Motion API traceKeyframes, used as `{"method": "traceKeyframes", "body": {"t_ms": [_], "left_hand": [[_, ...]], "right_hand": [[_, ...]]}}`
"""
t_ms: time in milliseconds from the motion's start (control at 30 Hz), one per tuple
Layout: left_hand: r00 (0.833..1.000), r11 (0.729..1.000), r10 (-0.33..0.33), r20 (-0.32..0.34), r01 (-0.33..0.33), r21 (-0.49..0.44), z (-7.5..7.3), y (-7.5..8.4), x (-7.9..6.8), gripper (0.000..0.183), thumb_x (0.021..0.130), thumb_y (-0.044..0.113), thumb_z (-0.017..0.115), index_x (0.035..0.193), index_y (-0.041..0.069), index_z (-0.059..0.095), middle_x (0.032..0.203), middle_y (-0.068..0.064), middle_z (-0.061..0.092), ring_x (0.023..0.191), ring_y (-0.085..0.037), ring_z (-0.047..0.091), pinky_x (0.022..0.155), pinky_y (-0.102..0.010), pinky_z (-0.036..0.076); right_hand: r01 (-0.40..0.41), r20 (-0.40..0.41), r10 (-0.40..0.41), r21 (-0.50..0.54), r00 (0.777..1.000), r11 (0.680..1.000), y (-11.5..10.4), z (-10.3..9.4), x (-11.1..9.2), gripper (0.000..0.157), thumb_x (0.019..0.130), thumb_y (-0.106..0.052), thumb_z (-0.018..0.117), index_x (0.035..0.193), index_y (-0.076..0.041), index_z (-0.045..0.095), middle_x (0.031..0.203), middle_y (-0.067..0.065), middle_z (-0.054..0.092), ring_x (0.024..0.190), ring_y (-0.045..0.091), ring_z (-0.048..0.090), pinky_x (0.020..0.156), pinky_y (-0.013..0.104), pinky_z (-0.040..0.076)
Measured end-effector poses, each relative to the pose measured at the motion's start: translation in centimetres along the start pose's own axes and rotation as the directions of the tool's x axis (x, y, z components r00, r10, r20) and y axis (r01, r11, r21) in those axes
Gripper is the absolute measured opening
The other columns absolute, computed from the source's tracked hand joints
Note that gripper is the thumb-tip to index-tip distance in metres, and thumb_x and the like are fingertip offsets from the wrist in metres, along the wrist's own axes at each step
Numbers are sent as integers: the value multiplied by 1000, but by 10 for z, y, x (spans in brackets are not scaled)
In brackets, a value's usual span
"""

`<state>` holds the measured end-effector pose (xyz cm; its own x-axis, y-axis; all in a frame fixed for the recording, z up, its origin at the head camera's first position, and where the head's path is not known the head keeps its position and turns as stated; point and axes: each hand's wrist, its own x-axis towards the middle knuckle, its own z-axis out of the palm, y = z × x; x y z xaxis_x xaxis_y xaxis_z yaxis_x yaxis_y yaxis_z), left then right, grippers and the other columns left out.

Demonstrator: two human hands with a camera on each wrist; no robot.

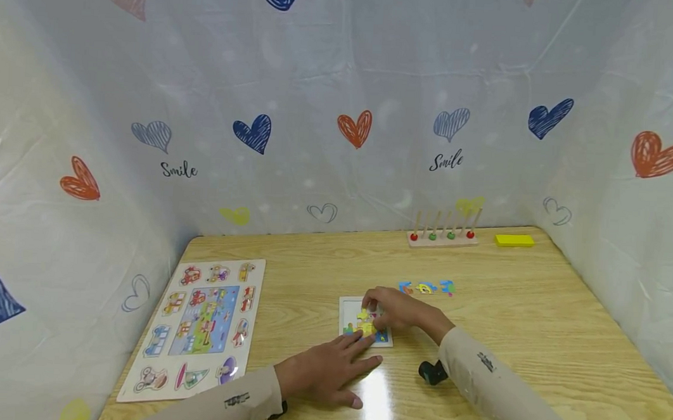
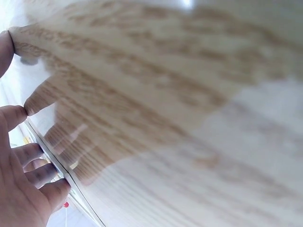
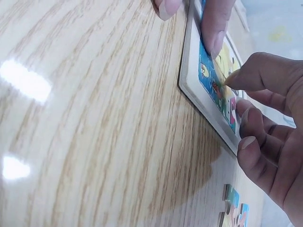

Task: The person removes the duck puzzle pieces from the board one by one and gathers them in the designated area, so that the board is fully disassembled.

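A small jigsaw puzzle in a white frame (image 1: 350, 299) lies on the table, partly filled with blue, green and yellow pieces. My right hand (image 1: 398, 308) bends over its far right side, thumb and fingers curled, pinching a yellow puzzle piece (image 1: 362, 315) inside the frame. In the right wrist view the thumb tip meets the yellow area, and other fingertips reach the frame's edge. My left hand (image 1: 332, 368) lies flat with fingers spread; its fingertips rest on the frame's near edge and the pieces there. Loose puzzle pieces (image 1: 426, 287) lie beyond the right hand.
At the left lies a large picture board (image 1: 252, 332) with vehicle shapes. Along the back stand a wooden peg rack (image 1: 442, 242) with red and green beads and a yellow block (image 1: 514, 240). A white curtain with hearts (image 1: 297, 189) surrounds the table (image 1: 535, 334).
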<state>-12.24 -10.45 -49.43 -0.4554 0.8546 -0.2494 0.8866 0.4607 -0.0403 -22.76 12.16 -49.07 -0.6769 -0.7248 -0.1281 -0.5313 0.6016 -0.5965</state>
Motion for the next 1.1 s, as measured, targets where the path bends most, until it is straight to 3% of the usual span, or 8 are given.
{"method": "traceKeyframes", "body": {"t_ms": [200,467,900,1100], "left_hand": [[1000,1000,-12,24,12,-16,1,0,2,79,99,71,25,163,25,17,169,-12,12,154,-34,21,120,-41,32],[1000,1000,-21,9,21,-10,1,0,1,79,98,72,23,163,27,17,169,-11,11,154,-33,22,121,-40,31],[1000,999,-6,-15,5,-51,1,0,0,76,100,68,28,163,25,19,169,-12,13,153,-33,23,120,-41,33],[1000,999,-11,3,11,-53,0,0,0,76,100,68,31,162,25,19,169,-12,14,153,-33,23,120,-41,31]], "right_hand": [[-9,8,9,31,1000,999,1,0,1,28,88,-8,71,115,-9,63,106,3,62,97,19,59,86,37,50],[-35,2,35,77,999,996,-1,2,3,23,94,-22,72,112,-11,62,102,1,61,94,17,57,85,37,50],[-16,-24,20,148,1000,989,2,7,8,28,91,-15,75,114,-11,60,92,-2,59,83,13,55,78,29,48],[-18,8,17,196,1000,980,2,5,7,23,93,-17,74,112,-13,62,90,-2,59,81,13,56,75,29,49]]}}
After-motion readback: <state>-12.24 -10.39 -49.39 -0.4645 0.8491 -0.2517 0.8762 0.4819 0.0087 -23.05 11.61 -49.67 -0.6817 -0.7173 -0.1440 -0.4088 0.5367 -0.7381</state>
